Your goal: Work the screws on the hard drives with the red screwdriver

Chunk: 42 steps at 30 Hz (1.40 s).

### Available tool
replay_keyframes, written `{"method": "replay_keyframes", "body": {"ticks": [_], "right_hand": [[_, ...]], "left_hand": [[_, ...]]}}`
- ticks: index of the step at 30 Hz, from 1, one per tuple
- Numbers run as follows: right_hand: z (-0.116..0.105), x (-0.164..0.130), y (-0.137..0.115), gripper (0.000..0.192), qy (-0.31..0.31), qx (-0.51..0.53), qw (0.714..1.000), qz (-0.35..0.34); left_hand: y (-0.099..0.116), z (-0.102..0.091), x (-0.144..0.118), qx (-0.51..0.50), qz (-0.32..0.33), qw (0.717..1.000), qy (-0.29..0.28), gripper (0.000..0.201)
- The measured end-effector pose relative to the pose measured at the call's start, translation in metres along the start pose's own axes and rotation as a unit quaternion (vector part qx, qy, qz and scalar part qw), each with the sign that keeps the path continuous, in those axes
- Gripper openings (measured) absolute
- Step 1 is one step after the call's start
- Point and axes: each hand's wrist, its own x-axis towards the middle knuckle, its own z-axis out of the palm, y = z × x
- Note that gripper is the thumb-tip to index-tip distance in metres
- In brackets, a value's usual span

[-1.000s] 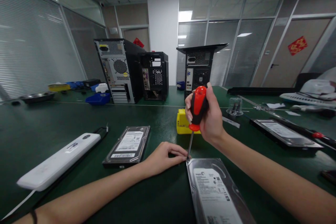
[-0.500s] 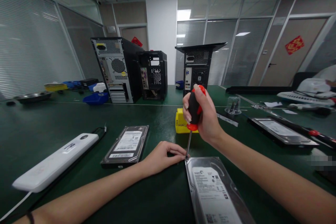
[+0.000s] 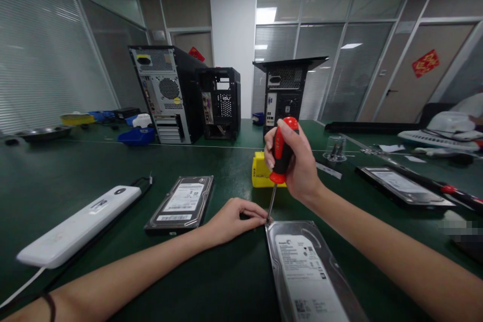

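green table (image 3: 56, 171) | glass partitions (image 3: 339, 80) | white pillar (image 3: 233, 50)

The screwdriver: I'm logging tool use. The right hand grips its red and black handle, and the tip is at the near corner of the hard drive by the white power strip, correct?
Not quite. The head view shows the right hand gripping the screwdriver, but its tip meets the far left corner of the nearest hard drive, where the left hand rests.

hard drive (image 3: 305, 271): near end cut by bottom edge | screwdriver (image 3: 281, 153): tip hidden behind left hand (image 3: 236, 219)
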Motion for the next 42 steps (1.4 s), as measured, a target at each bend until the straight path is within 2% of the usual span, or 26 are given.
{"method": "replay_keyframes", "body": {"ticks": [2,6,10,14,20,22,25,28,32,38,42], "right_hand": [[-0.0013,0.0002,-0.0001,0.020,-0.016,0.010,1.000,0.001],[-0.0009,-0.0005,-0.0021,0.032,-0.072,0.026,0.997,0.017],[0.0037,-0.0024,-0.0040,0.021,-0.045,0.010,0.999,0.021],[0.0054,-0.0017,-0.0041,0.025,-0.022,-0.004,0.999,0.036],[-0.0001,0.0004,-0.0024,0.029,-0.037,0.046,0.998,0.032],[-0.0003,0.0004,-0.0017,0.031,-0.040,0.041,0.998,0.030],[0.0014,-0.0002,-0.0007,0.020,-0.025,0.009,0.999,0.026],[0.0029,-0.0008,-0.0002,0.023,-0.005,-0.018,0.999,0.031],[0.0017,-0.0007,-0.0007,0.020,-0.006,-0.005,0.999,0.038],[0.0004,-0.0006,-0.0011,0.036,-0.034,0.035,0.996,0.075],[0.0037,-0.0016,-0.0013,0.034,-0.029,0.029,0.997,0.060]], "left_hand": [[-0.0008,-0.0002,0.0000,0.002,0.001,1.000,-0.002,0.025],[-0.0033,-0.0002,-0.0002,0.000,0.007,1.000,-0.003,0.026],[-0.0042,-0.0002,-0.0004,-0.004,0.010,1.000,-0.006,0.026],[-0.0031,-0.0002,0.0000,-0.002,0.003,1.000,-0.002,0.026],[-0.0035,0.0003,0.0002,0.002,0.002,1.000,-0.003,0.027],[-0.0034,0.0006,-0.0002,-0.002,0.002,1.000,-0.002,0.027],[-0.0026,0.0008,-0.0007,-0.006,0.000,1.000,0.000,0.026],[-0.0019,0.0006,-0.0008,-0.004,-0.001,1.000,-0.001,0.027],[-0.0018,0.0004,-0.0003,-0.001,0.001,1.000,-0.002,0.026],[-0.0026,0.0003,-0.0009,0.001,0.006,1.000,0.002,0.026],[-0.0024,-0.0005,-0.0016,0.000,0.005,1.000,0.000,0.026]]}}
